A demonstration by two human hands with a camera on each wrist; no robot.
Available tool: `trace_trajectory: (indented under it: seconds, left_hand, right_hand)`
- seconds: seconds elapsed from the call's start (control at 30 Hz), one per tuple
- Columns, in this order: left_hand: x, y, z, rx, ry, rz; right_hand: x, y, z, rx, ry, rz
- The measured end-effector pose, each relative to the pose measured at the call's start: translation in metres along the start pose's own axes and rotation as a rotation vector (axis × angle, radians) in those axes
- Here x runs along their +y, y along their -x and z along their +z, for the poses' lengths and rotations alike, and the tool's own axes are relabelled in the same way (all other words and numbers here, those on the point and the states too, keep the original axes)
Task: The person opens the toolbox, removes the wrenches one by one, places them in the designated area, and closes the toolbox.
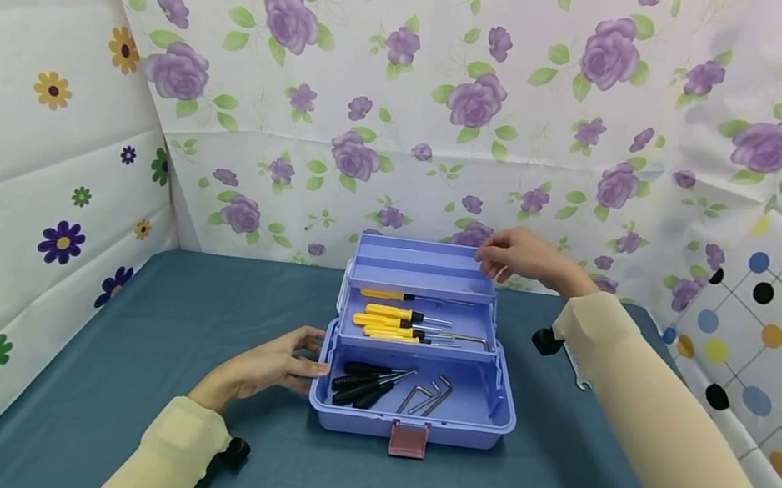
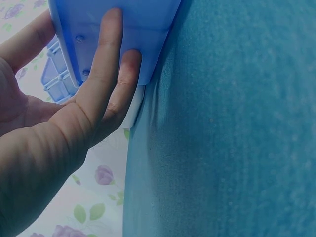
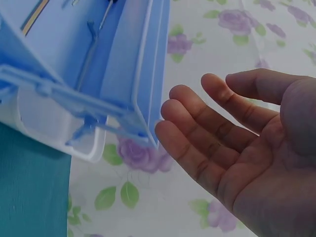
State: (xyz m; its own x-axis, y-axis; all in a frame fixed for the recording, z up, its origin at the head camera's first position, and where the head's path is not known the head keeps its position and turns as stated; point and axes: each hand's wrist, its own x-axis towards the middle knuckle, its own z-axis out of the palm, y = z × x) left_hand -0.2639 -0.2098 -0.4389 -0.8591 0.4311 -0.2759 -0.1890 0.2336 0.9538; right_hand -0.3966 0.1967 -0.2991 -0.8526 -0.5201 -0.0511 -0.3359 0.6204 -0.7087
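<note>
A periwinkle-blue toolbox [image 1: 364, 424] stands unfolded on the table, its tiers stepping up toward the back. My left hand [image 1: 276, 362] rests against the toolbox's left side. In the left wrist view, fairly straight fingers [image 2: 109, 49] touch its outer wall. By the right end of the top tray [image 1: 420, 255], my right hand [image 1: 529, 258] hovers with loosely bent fingers and nothing held; in the right wrist view its fingertips are just beside the tray's corner. Yellow-handled screwdrivers [image 1: 392, 312] lie in the middle tray. Black-handled screwdrivers [image 1: 369, 388] and hex keys [image 1: 440, 395] lie in the bottom.
A brownish-red latch [image 1: 409, 441] hangs at the toolbox's front. On the table's right, a metal wrench [image 1: 581, 380] is partly hidden by the right sleeve. Dark teal cloth [image 1: 235, 478] covers the table. A floral sheet [image 1: 383, 91] hangs behind, with patterned sheets at both sides.
</note>
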Motion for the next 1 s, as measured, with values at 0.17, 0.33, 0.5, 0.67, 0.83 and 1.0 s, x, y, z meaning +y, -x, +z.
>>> trace_trajectory:
  seconds: [0.17, 0.33, 0.5, 0.67, 0.83, 1.0]
  left_hand:
    - [0.000, 0.000, 0.000, -0.006, 0.001, 0.003]
    - [-0.001, 0.000, 0.000, -0.014, 0.002, 0.009]
    - [-0.002, 0.000, 0.000, -0.019, 0.004, 0.014]
    - [-0.002, -0.001, -0.001, -0.017, 0.004, 0.012]
    - [-0.002, -0.002, -0.001, -0.014, -0.002, 0.014]
    - [-0.002, 0.000, -0.001, -0.008, -0.005, 0.005]
  right_hand:
    - [-0.007, -0.007, 0.010, -0.012, 0.026, -0.005]
    - [-0.011, -0.015, 0.020, -0.032, 0.047, -0.015]
    - [-0.016, -0.022, 0.031, -0.090, 0.040, -0.024]
    - [-0.019, -0.027, 0.040, -0.121, 0.036, -0.037]
    - [-0.022, -0.030, 0.046, -0.132, 0.021, -0.060]
    - [-0.024, -0.032, 0.052, -0.146, 0.026, -0.069]
